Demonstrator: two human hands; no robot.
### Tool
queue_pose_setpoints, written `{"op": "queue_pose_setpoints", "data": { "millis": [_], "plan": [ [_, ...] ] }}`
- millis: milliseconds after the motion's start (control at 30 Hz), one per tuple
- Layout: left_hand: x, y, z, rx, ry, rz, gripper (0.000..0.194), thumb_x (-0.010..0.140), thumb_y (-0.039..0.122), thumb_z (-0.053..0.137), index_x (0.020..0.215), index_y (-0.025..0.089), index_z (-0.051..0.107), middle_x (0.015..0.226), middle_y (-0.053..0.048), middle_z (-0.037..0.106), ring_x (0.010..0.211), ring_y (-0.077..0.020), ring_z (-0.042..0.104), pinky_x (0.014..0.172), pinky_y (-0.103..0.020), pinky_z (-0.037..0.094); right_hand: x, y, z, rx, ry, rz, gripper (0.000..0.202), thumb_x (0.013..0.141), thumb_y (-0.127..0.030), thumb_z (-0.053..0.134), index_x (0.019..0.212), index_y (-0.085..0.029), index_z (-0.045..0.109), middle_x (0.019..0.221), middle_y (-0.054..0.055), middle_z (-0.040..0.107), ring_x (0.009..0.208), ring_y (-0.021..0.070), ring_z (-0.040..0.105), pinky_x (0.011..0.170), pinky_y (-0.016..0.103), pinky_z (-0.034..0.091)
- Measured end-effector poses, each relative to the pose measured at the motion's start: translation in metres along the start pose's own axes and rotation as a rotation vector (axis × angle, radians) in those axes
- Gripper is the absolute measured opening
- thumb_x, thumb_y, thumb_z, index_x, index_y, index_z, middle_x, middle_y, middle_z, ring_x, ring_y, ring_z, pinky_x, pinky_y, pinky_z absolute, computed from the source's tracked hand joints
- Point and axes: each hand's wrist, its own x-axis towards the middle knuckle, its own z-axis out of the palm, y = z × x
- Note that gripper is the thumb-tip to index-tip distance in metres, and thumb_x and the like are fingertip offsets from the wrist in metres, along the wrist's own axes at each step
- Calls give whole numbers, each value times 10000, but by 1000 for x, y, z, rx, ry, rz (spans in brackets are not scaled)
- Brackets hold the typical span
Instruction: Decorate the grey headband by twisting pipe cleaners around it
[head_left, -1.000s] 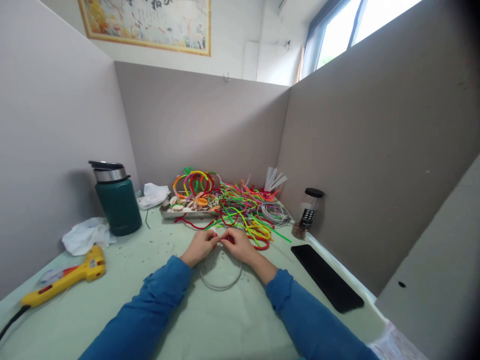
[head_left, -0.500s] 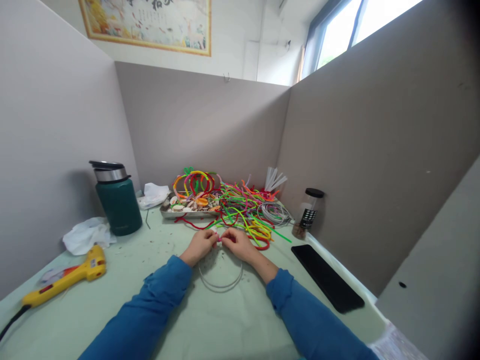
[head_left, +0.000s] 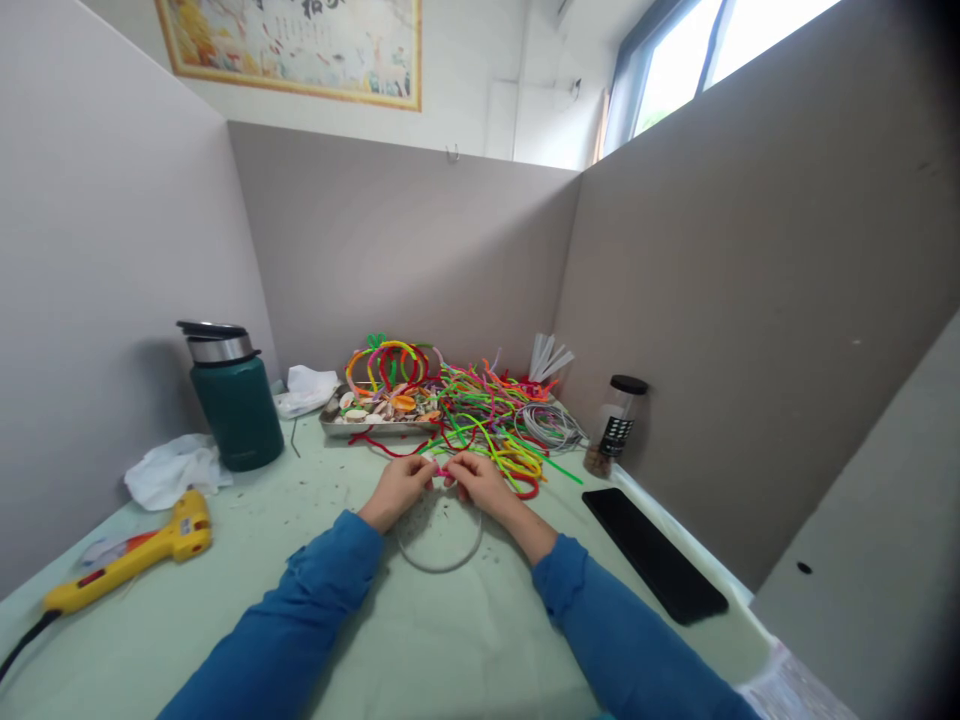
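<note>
The gap widens, baring more pink strip [head_left: 442,473] to work: left hand [head_left: 401,490] and right hand [head_left: 484,487] both grip it, pinched, grey ring [head_left: 439,570] looping below.

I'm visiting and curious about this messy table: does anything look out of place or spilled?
Two things, mildly: the black lid of the teal bottle sits tilted, as though not closed, and small dark bits lie scattered on the tabletop beside the left hand, like stray scraps.
</note>
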Motion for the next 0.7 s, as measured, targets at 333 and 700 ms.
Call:
{"op": "queue_pose_setpoints", "data": {
  "millis": [333, 700],
  "plan": [
    [0, -1, -2, 28, -17, 48, 381, 756, 486, 449, 568, 158, 499, 440, 59, 403, 426, -79, 346, 454, -207, 253, -2, -6, -4, 135, -106, 99, 227, 769, -369, 542, 782, -145, 577, 702, 9, 632, 418, 49, 471, 394, 169, 307],
    [-5, 8, 0, 163, 12, 135, 269, 780, 383, 442, 649, 162, 523, 532, 22, 539, 516, -113, 459, 512, -216, 314, 8, 15, 6, -223, 34, -31, 168, 731, -293, 566, 639, -153, 557, 572, -32, 520, 522, 82, 443, 480, 188, 319]
  ]
}}
